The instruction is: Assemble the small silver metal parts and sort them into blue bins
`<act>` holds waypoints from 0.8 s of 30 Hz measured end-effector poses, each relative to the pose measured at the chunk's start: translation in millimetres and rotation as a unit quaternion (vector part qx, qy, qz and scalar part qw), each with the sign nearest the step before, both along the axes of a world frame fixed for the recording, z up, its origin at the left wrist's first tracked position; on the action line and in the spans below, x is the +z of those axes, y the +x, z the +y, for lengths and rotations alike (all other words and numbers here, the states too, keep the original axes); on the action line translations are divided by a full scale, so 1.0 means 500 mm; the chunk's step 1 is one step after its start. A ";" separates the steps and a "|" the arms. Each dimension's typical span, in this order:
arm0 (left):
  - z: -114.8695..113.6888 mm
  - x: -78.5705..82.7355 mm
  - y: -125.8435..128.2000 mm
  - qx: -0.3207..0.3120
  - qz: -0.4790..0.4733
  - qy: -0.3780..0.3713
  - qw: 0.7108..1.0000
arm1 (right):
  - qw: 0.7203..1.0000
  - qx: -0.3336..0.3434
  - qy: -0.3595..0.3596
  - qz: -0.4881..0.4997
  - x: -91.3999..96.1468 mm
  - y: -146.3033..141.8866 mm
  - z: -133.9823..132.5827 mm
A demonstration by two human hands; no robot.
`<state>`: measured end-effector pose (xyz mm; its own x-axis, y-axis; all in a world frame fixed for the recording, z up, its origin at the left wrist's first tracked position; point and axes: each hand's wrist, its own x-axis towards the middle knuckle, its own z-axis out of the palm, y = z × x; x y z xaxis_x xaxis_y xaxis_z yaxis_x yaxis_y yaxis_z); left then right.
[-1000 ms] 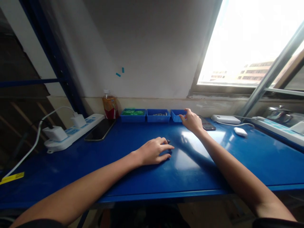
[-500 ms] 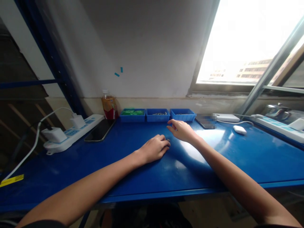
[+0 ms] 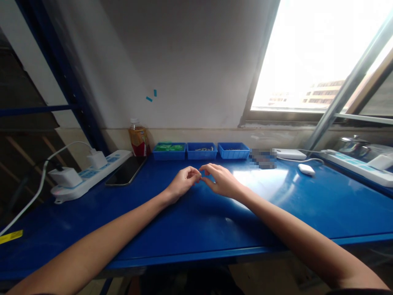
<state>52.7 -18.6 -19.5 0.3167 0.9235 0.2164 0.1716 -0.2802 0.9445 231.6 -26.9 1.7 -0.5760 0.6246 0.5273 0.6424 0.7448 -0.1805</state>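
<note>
Over the middle of the blue table, my left hand (image 3: 183,180) is closed in a pinch, its thumb and fingers pressed together at the tips. Facing it from the right, my right hand (image 3: 222,180) curves inward, with thumb and forefinger closing at the same spot. The fingertips of both hands meet there or nearly so. Whatever small piece lies between them is too small and covered to name. Behind the hands stand three blue bins: a left bin (image 3: 169,155) with green pieces, a middle bin (image 3: 202,155) with small metallic-looking parts, and a right bin (image 3: 233,154) with tiny dark parts.
On the left are a power strip (image 3: 92,176) with chargers, a phone (image 3: 125,171) and a drink bottle (image 3: 138,138). To the right lie a blurred-out dark object (image 3: 263,158), a white power bank (image 3: 290,154), a white earbud case (image 3: 306,170) and another power strip (image 3: 357,167).
My left hand has lifted off the tabletop and turned its fingertips up. My right hand has moved left and lower, bringing its fingertips to those of the left.
</note>
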 end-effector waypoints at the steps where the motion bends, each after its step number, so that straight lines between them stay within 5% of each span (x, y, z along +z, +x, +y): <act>1: 0.001 0.002 -0.002 -0.014 -0.012 -0.006 1.000 | 1.000 0.010 0.005 -0.001 -0.001 -0.002 -0.001; 6: -0.003 0.010 -0.007 -0.049 -0.017 -0.006 0.999 | 0.999 0.024 0.008 0.030 -0.007 -0.002 0.002; 14: -0.005 0.004 -0.002 -0.001 -0.085 -0.025 0.996 | 0.999 -0.023 0.024 0.039 -0.017 -0.009 0.005; 24: -0.006 0.002 0.002 0.010 -0.022 0.005 1.000 | 0.997 -0.058 -0.012 0.058 -0.025 -0.010 0.010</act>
<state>53.5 -21.4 -18.3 0.2887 0.9273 0.2385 0.1357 -0.2862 0.9485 226.6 -22.0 -10.7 -0.4350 0.6969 0.5702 0.6982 0.6609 -0.2751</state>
